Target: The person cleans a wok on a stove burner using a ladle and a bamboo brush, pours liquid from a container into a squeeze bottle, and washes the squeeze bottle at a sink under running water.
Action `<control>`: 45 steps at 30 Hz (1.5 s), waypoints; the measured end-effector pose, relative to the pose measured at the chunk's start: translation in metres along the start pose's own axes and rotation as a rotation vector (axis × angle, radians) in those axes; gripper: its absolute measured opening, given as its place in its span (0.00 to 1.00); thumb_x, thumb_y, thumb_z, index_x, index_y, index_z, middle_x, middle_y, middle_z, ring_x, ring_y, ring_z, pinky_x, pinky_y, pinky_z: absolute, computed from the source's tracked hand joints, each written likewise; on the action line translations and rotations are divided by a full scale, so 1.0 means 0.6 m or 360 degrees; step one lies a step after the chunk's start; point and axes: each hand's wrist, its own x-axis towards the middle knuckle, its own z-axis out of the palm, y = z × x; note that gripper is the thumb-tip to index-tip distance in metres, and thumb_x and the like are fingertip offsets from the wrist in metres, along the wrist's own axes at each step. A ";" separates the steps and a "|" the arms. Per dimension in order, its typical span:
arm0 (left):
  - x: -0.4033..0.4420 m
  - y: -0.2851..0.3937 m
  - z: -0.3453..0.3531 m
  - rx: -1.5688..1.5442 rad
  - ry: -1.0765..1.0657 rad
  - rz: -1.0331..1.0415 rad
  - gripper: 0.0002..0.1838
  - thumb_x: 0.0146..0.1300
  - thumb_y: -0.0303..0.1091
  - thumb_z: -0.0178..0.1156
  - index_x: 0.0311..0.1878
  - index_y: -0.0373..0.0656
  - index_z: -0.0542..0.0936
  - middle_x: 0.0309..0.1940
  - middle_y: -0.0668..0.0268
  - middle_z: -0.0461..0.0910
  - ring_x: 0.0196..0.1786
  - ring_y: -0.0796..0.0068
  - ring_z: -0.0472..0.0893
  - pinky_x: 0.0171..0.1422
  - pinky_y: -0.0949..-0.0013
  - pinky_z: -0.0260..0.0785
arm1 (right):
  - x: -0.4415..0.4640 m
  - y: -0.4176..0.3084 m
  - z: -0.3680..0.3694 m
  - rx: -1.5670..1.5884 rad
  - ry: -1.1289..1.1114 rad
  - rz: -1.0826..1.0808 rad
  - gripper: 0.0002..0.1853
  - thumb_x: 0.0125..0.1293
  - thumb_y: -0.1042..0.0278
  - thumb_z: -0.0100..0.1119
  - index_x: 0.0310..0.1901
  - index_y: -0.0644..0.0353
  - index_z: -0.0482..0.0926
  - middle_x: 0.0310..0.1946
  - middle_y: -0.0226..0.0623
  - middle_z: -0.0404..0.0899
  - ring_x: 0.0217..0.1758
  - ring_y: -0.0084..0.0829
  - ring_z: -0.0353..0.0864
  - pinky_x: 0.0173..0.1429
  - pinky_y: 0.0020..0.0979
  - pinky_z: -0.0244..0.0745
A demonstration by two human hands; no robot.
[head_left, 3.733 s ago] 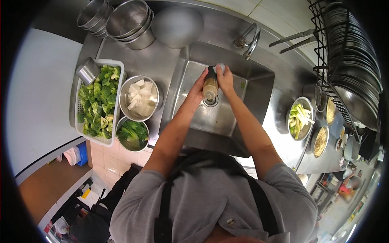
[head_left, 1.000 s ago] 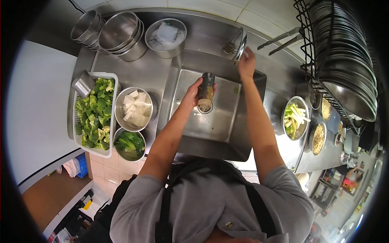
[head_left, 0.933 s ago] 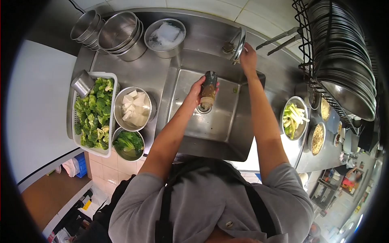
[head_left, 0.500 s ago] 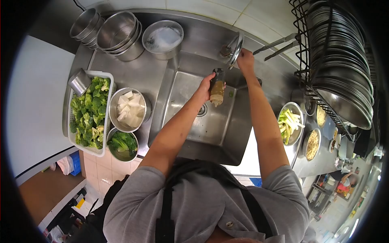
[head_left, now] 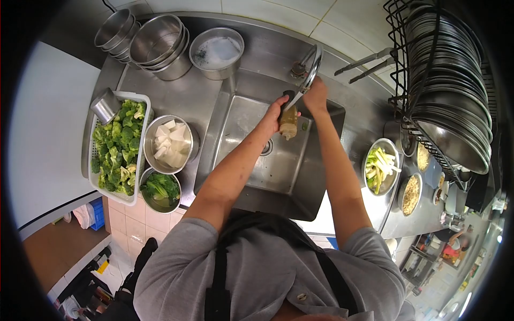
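Observation:
My left hand [head_left: 276, 113] is wrapped around a squeeze bottle [head_left: 289, 122] with brownish contents. The bottle is tilted over the sink [head_left: 251, 166], its pale nozzle end pointing down towards the basin. A light streak of water [head_left: 293, 100] runs from the curved metal faucet [head_left: 314, 72] onto the bottle's dark end. Right beside the faucet's spout is my right hand [head_left: 316, 96]. The spout and the hand's own back hide its fingers, so whether it grips anything is unclear.
Left of the sink are a basket of broccoli [head_left: 119, 155], a pot of white chunks [head_left: 170, 143] and a bowl of leafy greens [head_left: 161, 191]. Stacked pots [head_left: 156, 43] stand behind. On the right are a bowl of cut green stalks [head_left: 380, 167] and a rack of metal plates [head_left: 447, 80].
My right hand has come down and left along the faucet, closer to the bottle. Water now streams onto the bottle, which has shifted only slightly.

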 end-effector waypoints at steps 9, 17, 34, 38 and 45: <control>0.024 0.023 -0.062 -0.0338 -0.0410 0.0169 0.23 0.76 0.54 0.55 0.59 0.45 0.79 0.51 0.62 0.85 0.52 0.60 0.85 0.55 0.51 0.81 | -0.013 -0.116 -0.020 0.1904 -0.1051 0.1292 0.11 0.70 0.78 0.60 0.51 0.70 0.84 0.44 0.43 0.88 0.44 0.33 0.89 0.52 0.31 0.87; 0.022 0.048 -0.032 -0.0150 -0.0470 0.0026 0.32 0.76 0.64 0.49 0.62 0.42 0.79 0.51 0.57 0.85 0.53 0.59 0.86 0.63 0.52 0.79 | 0.007 -0.108 -0.087 0.1381 -0.1394 0.0899 0.09 0.70 0.75 0.65 0.49 0.67 0.84 0.43 0.43 0.89 0.43 0.30 0.90 0.52 0.30 0.87; -0.004 0.061 -0.028 -0.0515 -0.0380 -0.0184 0.38 0.75 0.66 0.51 0.65 0.36 0.76 0.52 0.51 0.85 0.51 0.54 0.86 0.55 0.53 0.82 | -0.016 -0.104 -0.086 0.0940 -0.1165 0.0674 0.06 0.63 0.77 0.63 0.40 0.67 0.85 0.34 0.38 0.87 0.37 0.28 0.89 0.45 0.33 0.85; 0.036 0.041 -0.047 -0.0451 -0.0536 -0.0030 0.37 0.75 0.65 0.52 0.67 0.37 0.73 0.54 0.50 0.83 0.51 0.57 0.86 0.53 0.54 0.83 | -0.023 -0.146 -0.103 0.1558 -0.1016 0.0914 0.09 0.61 0.79 0.63 0.43 0.68 0.86 0.36 0.41 0.88 0.40 0.30 0.90 0.49 0.33 0.85; 0.066 0.023 -0.057 -0.0352 0.0020 0.0286 0.24 0.74 0.52 0.61 0.57 0.39 0.77 0.49 0.56 0.84 0.53 0.56 0.85 0.60 0.51 0.81 | -0.072 -0.102 -0.079 0.0532 -0.0743 0.0093 0.21 0.62 0.72 0.70 0.57 0.65 0.83 0.46 0.43 0.88 0.50 0.37 0.89 0.56 0.35 0.82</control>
